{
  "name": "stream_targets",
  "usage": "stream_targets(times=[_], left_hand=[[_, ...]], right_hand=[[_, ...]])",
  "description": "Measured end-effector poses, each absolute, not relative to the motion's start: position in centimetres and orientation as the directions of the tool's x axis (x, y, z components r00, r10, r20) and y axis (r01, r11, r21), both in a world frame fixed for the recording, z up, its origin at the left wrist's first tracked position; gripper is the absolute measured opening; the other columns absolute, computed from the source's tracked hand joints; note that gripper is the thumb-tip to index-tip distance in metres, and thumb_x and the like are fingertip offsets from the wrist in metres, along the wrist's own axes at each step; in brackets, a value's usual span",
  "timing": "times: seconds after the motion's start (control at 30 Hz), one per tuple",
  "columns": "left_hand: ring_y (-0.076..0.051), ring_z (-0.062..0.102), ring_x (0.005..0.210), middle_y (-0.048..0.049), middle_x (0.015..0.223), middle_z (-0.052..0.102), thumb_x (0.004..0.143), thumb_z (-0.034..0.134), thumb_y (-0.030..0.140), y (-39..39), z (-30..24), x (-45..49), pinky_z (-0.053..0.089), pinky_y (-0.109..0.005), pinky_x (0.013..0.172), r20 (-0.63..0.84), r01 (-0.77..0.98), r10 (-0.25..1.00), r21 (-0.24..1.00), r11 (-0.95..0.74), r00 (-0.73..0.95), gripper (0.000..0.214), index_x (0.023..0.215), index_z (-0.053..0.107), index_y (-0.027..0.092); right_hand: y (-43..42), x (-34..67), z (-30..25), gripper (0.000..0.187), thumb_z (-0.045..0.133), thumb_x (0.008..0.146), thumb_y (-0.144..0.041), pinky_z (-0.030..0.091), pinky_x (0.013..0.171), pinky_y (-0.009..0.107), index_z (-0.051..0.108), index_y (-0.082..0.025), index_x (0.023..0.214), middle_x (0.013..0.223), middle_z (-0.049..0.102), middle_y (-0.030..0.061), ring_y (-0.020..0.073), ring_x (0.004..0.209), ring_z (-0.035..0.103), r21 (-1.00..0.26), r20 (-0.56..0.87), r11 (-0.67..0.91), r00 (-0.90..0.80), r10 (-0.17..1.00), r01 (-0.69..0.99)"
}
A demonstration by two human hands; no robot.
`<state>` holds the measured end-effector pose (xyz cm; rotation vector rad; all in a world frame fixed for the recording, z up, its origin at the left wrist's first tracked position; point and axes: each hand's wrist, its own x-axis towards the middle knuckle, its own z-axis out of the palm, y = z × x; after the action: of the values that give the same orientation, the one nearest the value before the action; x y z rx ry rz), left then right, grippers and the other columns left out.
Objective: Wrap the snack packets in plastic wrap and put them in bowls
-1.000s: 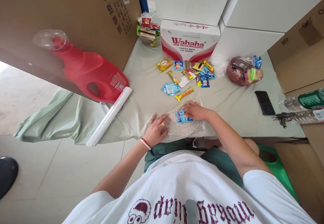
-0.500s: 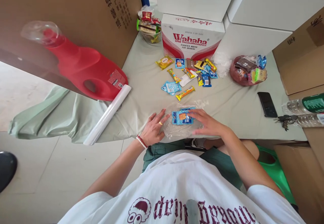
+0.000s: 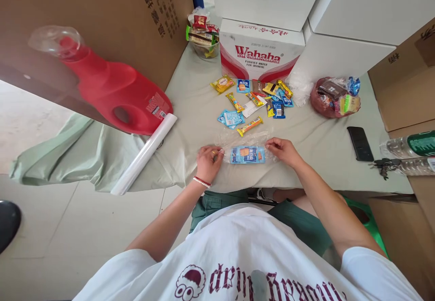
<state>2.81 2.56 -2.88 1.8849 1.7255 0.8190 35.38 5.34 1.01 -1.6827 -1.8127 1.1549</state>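
Observation:
Blue snack packets point(image 3: 247, 154) lie side by side near the table's front edge, with a sheet of clear plastic film point(image 3: 234, 138) around them. At the left end of the film, my left hand point(image 3: 209, 161) pinches its edge between thumb and fingers. On the other side my right hand point(image 3: 284, 150) pinches the film's right edge, fingers pressed together. Just beyond the film lies a yellow and orange snack bar point(image 3: 249, 126). Light blue packets point(image 3: 231, 118) rest to its left.
Several small snacks point(image 3: 272, 97) are scattered before the Wahaba-style white carton point(image 3: 261, 49). A red bowl point(image 3: 322, 99) of snacks, a black phone point(image 3: 360, 143) and keys point(image 3: 385, 165) are at right. A white roll point(image 3: 144, 153) and red jug point(image 3: 122, 92) stand left; a clear bowl point(image 3: 205, 50) sits behind.
Both hands have gone from spread fingers around the packets to pinching the film's edges. The right hand has moved slightly outward and up. The blue packets now lie more spread out sideways.

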Motion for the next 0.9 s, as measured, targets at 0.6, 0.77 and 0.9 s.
stream_targets(times=[0.6, 0.77, 0.9], left_hand=[[-0.038, 0.060, 0.121, -0.0128, 0.114, 0.070, 0.082, 0.073, 0.037, 5.5, -1.7, 5.8, 0.044, -0.052, 0.103, -0.062, 0.799, 0.953, 0.531, 0.282, -0.296, 0.076, 0.150, 0.046, 0.015], [-0.035, 0.061, 0.113, -0.0082, 0.093, 0.071, 0.086, 0.069, 0.035, 6.1, -1.4, 5.4, 0.044, -0.048, 0.098, -0.137, 0.808, 0.958, 0.515, 0.287, -0.254, 0.027, 0.110, 0.069, 0.024], [-0.032, 0.060, 0.108, -0.0094, 0.100, 0.068, 0.081, 0.065, 0.022, 6.0, -1.5, 3.9, 0.045, -0.047, 0.100, -0.077, 0.782, 0.972, 0.581, 0.226, -0.224, 0.004, 0.084, 0.066, 0.024]], right_hand=[[14.3, 26.2, 3.3, 0.036, 0.063, 0.092, -0.021, 0.044, 0.100, 0.042, 0.075, -0.016, 0.125, 0.106, 0.072, 0.0138, 0.0323, 0.114, 0.055, -0.285, -0.184, 0.304, -0.364, 0.913, 0.909], [9.3, 27.7, 4.5, 0.040, 0.051, 0.100, -0.015, 0.042, 0.088, 0.035, 0.075, -0.022, 0.131, 0.103, 0.069, 0.0122, 0.0266, 0.103, 0.054, -0.327, -0.143, 0.645, -0.711, 0.689, 0.691], [4.5, 28.9, 3.2, 0.047, 0.044, 0.106, -0.017, 0.038, 0.081, 0.032, 0.065, -0.032, 0.145, 0.112, 0.062, 0.0120, 0.0254, 0.101, 0.051, -0.214, -0.240, 0.717, -0.747, 0.620, 0.664]])
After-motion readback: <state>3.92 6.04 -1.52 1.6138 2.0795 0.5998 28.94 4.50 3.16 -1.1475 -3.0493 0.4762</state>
